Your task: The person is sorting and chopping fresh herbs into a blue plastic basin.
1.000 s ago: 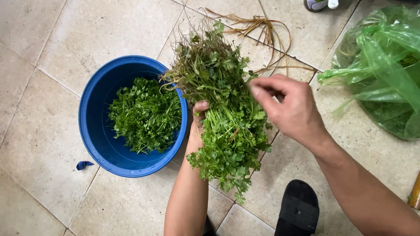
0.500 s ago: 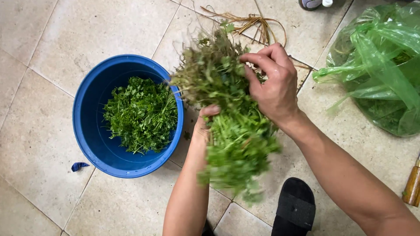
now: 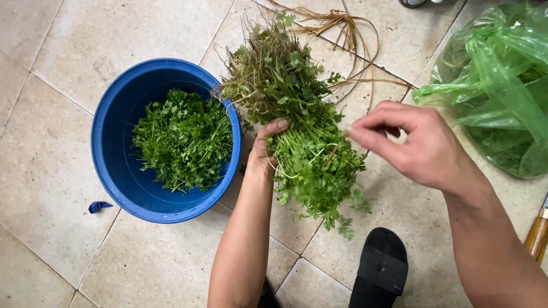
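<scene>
Centrally, a bunch of leafy green herbs (image 3: 305, 134) is held above the tiled floor (image 3: 68, 51), roots pointing away from the person and leaves toward them. It is gripped around its middle by the left hand (image 3: 265, 151), fingers wrapped beneath and thumb pressed on top. The right hand (image 3: 414, 142) is raised just beside the bunch on its right, not touching it; thumb and forefinger are pinched nearly together, and whether anything is held between them cannot be told. A blue basin (image 3: 114, 171) with picked leaves (image 3: 182, 140) is seen left of the bunch. Dried straw (image 3: 342, 28), a green plastic bag (image 3: 496, 85) and a black sandal (image 3: 379, 268) are noted around.
</scene>
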